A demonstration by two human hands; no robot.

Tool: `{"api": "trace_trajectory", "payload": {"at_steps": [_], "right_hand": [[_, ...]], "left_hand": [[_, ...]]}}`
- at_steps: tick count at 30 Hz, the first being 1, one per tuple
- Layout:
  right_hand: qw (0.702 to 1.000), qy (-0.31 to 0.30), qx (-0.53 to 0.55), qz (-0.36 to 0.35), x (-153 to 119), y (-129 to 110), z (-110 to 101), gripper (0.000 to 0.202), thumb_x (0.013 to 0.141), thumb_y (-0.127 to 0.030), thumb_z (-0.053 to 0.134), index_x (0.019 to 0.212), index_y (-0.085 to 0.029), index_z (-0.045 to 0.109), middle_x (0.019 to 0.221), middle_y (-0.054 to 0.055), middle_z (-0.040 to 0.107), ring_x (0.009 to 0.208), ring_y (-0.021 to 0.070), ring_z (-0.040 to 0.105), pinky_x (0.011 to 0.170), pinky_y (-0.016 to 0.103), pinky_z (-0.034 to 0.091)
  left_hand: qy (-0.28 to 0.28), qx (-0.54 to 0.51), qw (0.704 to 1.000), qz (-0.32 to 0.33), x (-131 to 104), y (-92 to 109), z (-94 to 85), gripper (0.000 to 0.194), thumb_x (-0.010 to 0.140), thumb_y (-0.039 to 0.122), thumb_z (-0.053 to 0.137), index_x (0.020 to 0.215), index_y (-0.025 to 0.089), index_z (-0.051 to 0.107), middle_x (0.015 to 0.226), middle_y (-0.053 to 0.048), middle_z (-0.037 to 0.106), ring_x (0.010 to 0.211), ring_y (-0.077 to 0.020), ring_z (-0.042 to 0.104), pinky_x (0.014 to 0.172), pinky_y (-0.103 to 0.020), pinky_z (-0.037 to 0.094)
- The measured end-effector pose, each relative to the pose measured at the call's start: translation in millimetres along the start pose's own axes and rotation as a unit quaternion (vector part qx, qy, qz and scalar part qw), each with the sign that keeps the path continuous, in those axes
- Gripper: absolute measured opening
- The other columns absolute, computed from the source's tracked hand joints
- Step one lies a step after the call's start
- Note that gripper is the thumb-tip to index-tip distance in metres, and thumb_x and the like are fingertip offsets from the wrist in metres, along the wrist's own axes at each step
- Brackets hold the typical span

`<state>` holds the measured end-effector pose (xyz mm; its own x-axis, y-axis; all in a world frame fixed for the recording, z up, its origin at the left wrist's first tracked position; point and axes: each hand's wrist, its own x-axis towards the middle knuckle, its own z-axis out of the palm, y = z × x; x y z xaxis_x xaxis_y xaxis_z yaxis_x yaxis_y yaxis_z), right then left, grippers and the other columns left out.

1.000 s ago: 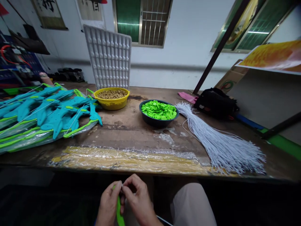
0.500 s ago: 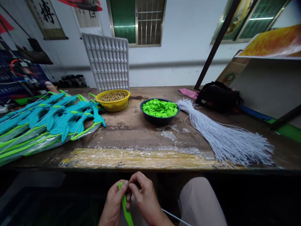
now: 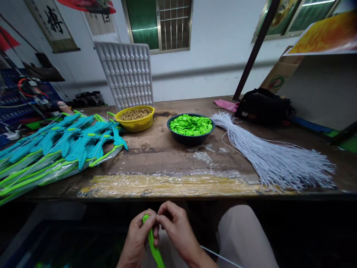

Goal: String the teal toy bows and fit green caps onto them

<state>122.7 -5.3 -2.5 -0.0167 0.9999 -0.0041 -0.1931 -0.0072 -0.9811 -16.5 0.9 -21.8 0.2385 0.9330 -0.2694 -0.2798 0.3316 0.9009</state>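
Note:
Below the table's front edge, above my lap, my left hand (image 3: 138, 235) is closed around a bright green plastic strip (image 3: 155, 248), much like the green limbs of the toy bows. The strip's rounded tip with small holes pokes up between thumb and fingers. Against that tip, my right hand (image 3: 178, 232) pinches with thumb and forefinger, its fingertips touching the left thumb. A white cord (image 3: 220, 256) runs out from under the right wrist to the lower right. The bit of cord between the fingertips is mostly hidden.
Teal and green toy bows (image 3: 80, 137) are piled at the left. Behind stand a yellow bowl (image 3: 136, 124) of brass-coloured rings and a dark bowl (image 3: 191, 140) of green plastic pieces. A bundle of white cords (image 3: 267, 156) lies right, near a black bag (image 3: 263, 108).
The view has shifted slightly. Both hands stay together at the strip's tip, the right fingertips pinching close to the left thumb. The grip looks nearly the same.

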Motion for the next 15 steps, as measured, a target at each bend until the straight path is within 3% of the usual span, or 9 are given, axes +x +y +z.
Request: {"api": "trace_trajectory", "payload": {"at_steps": [7, 15], "right_hand": [[0.998, -0.027, -0.032, -0.056, -12, 4, 5, 0.03, 0.098, -0.042, 0.058, 0.084, -0.017, 0.068, 0.09, 0.002, 0.053, 0.053, 0.0097, 0.065, 0.045, 0.018, 0.053], [0.999, -0.004, 0.01, -0.031, -20, 11, 15, 0.033, 0.095, -0.05, 0.065, 0.089, -0.018, 0.072, 0.089, 0.002, 0.055, 0.056, 0.0122, 0.067, 0.048, 0.021, 0.058]], "left_hand": [[0.028, -0.07, 0.997, -0.017, -4, -8, 7.0, 0.044, 0.076, 0.053, 0.081, 0.067, 0.015, 0.06, 0.052, 0.005, 0.047, 0.046, -0.0078, 0.042, 0.044, -0.019, 0.032], [0.056, -0.136, 0.989, -0.035, -7, -11, 3.7, 0.047, 0.067, 0.052, 0.089, 0.072, 0.015, 0.06, 0.057, 0.006, 0.045, 0.048, -0.0066, 0.04, 0.044, -0.018, 0.032]]}}
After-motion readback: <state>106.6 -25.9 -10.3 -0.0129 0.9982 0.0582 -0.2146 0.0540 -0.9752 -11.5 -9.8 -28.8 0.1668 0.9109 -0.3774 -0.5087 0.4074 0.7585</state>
